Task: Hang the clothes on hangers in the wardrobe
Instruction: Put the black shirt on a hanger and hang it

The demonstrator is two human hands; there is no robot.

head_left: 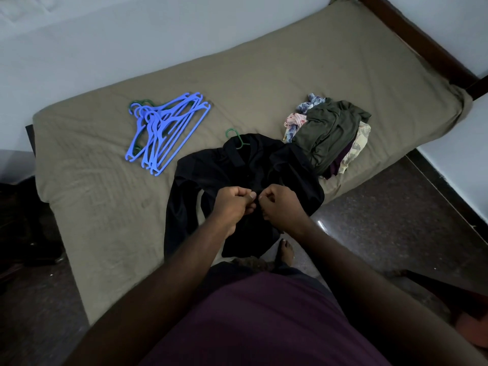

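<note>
Bed (pixel 264 75): left hand (pixel 232 204), right hand (pixel 280 204) pinch black shirt (pixel 237 167); hangers (pixel 163 128) left, clothes pile (pixel 330 130) right.

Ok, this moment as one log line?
black shirt: on bed | green hanger: at collar | left hand: pinches shirt front | right hand: pinches shirt front

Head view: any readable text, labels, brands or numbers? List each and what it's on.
No text can be read in this view.
On the black collared shirt: no tag or print shows.
On the blue plastic hangers and the green plastic hanger: no marking shows.
On the pile of clothes: floral patterns only, no letters.
On the olive-brown bed sheet: plain.
</note>
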